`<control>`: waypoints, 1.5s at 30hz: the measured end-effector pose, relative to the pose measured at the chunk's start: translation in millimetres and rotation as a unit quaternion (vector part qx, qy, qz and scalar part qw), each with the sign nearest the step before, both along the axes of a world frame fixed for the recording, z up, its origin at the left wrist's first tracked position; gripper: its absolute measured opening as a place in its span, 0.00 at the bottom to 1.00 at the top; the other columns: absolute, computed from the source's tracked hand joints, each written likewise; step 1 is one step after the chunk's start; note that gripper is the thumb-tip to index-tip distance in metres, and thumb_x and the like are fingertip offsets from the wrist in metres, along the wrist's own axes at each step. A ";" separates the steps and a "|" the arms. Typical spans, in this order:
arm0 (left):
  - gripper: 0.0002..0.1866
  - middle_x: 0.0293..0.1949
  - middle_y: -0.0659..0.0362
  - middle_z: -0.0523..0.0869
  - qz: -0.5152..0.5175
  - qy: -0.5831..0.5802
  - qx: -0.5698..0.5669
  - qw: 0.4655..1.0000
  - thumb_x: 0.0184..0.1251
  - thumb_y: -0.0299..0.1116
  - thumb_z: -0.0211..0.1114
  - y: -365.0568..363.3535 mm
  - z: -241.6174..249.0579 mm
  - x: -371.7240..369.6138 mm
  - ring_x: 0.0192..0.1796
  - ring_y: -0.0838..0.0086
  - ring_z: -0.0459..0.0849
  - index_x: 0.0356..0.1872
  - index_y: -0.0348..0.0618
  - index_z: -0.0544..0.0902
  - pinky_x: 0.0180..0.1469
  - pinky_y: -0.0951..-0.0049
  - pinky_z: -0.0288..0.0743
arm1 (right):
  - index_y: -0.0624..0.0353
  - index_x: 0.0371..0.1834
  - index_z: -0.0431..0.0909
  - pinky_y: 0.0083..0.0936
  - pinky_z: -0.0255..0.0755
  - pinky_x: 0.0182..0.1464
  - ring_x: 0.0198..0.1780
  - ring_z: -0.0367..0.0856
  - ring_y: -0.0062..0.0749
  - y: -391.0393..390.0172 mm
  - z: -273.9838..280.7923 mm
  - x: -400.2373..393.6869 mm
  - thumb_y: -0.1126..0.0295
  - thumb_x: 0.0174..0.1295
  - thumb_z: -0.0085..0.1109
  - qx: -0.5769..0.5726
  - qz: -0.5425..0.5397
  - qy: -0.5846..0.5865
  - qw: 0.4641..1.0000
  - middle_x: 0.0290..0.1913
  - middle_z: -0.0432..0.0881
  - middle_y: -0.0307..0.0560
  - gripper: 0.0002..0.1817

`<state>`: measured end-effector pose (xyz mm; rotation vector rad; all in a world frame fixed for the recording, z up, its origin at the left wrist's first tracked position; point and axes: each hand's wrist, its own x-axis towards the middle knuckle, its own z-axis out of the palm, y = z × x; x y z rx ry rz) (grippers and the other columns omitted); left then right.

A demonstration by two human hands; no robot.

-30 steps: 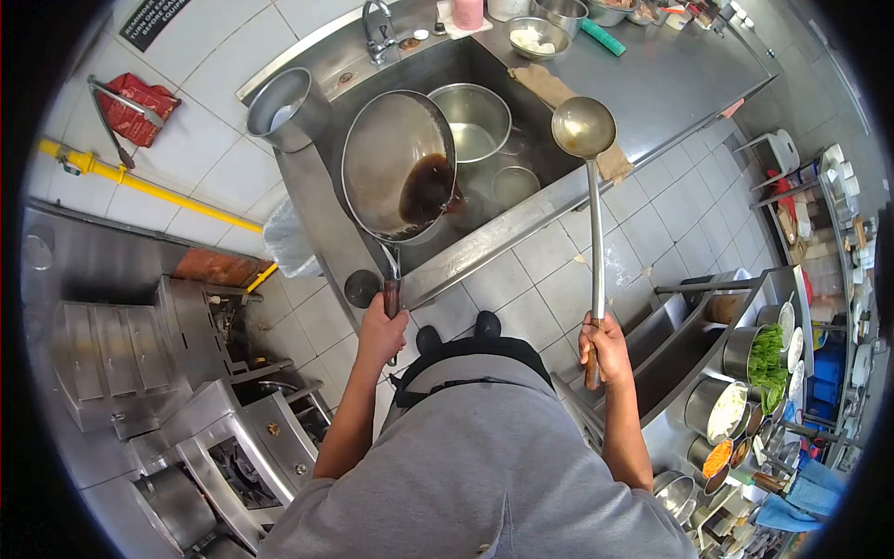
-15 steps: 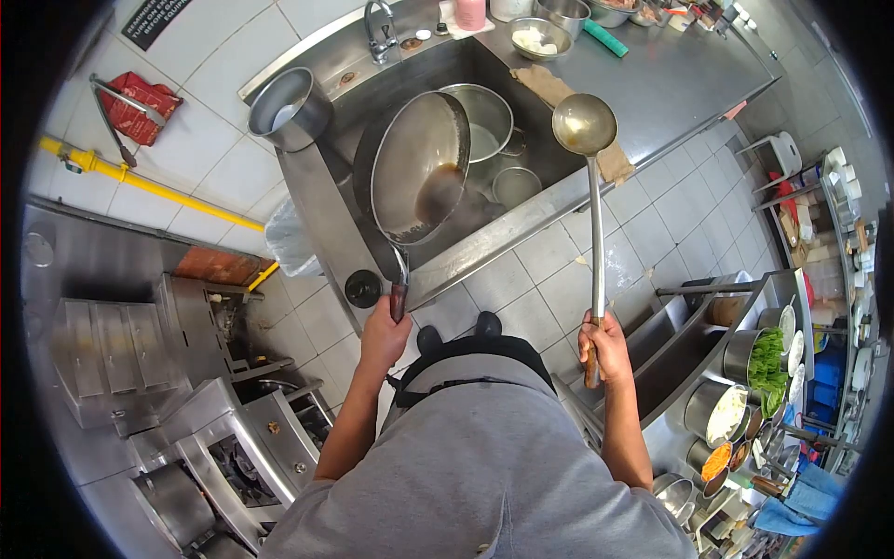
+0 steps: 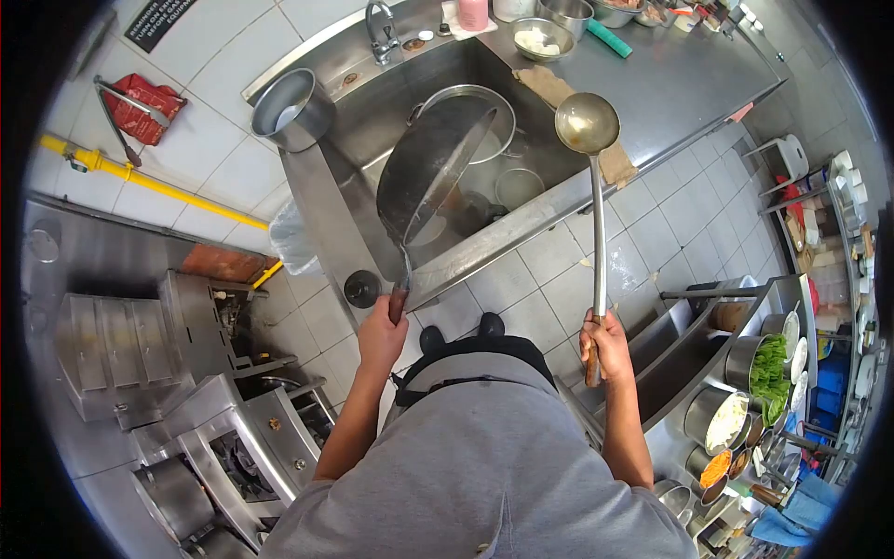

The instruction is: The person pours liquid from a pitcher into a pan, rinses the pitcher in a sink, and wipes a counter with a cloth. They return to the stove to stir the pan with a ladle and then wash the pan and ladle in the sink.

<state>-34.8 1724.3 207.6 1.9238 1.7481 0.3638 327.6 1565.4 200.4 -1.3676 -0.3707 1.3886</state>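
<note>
My left hand (image 3: 383, 334) is closed round the wooden grip of a wok (image 3: 424, 163). The wok is tipped steeply on its side over the sink (image 3: 368, 168), its dark underside facing up and left and its rim slanting to the right. My right hand (image 3: 606, 347) grips the wooden end of a long-handled ladle (image 3: 588, 123). The ladle's bowl faces up beside the sink's right edge, above a strip of brown cardboard (image 3: 544, 86). In the sink, partly behind the wok, are a metal pot (image 3: 504, 110) and a small round container (image 3: 519, 188).
A deep pot (image 3: 296, 114) stands on the sink's left ledge below the faucet (image 3: 381, 35). A bowl of white pieces (image 3: 542, 40) sits on the counter. At right, a rack holds pots of chopped greens (image 3: 769, 373) and other ingredients. Stove burners (image 3: 244, 470) are at lower left.
The wok has rolled over to the right, so its inside has turned away and its underside shows. The brown liquid once visible in it is out of sight. The ladle has barely moved.
</note>
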 end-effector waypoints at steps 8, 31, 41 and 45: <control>0.17 0.35 0.45 0.85 0.025 0.006 0.046 0.999 0.59 0.33 0.66 -11.4 -3.2 11.8 0.36 0.47 0.84 0.48 0.43 0.76 0.40 0.53 0.76 | 0.57 0.38 0.71 0.19 0.68 0.19 0.17 0.70 0.21 10.1 -2.1 11.8 0.74 0.63 0.54 0.017 0.000 -0.004 1.000 0.21 0.73 0.38 0.04; 0.11 0.27 0.58 0.77 0.108 -0.639 -0.358 0.672 0.70 0.40 0.58 151.9 -55.4 251.7 0.21 0.68 0.77 0.45 0.47 0.70 0.22 0.65 0.75 | 0.66 0.46 0.77 0.22 0.68 0.20 0.17 0.73 0.22 211.3 74.5 65.9 0.72 0.58 0.59 -0.037 0.223 -0.360 0.905 0.22 0.75 0.40 0.14; 0.34 0.69 0.42 0.64 -0.156 -0.401 -0.169 0.887 0.69 0.41 0.61 126.0 11.1 199.5 0.71 0.59 0.64 0.72 0.38 0.61 0.71 0.65 0.59 | 0.65 0.44 0.82 0.20 0.74 0.32 0.28 0.80 0.23 296.0 9.1 112.4 0.69 0.61 0.63 0.044 0.253 -0.396 0.882 0.30 0.83 0.41 0.12; 0.20 0.54 0.56 0.80 -0.209 -0.451 -0.127 0.858 0.69 0.33 0.63 88.5 48.3 84.6 0.50 0.75 0.80 0.60 0.41 0.76 0.52 0.72 0.75 | 0.64 0.47 0.83 0.22 0.75 0.42 0.37 0.83 0.25 332.3 -7.8 120.1 0.67 0.64 0.62 0.026 0.245 -0.516 0.820 0.36 0.86 0.43 0.14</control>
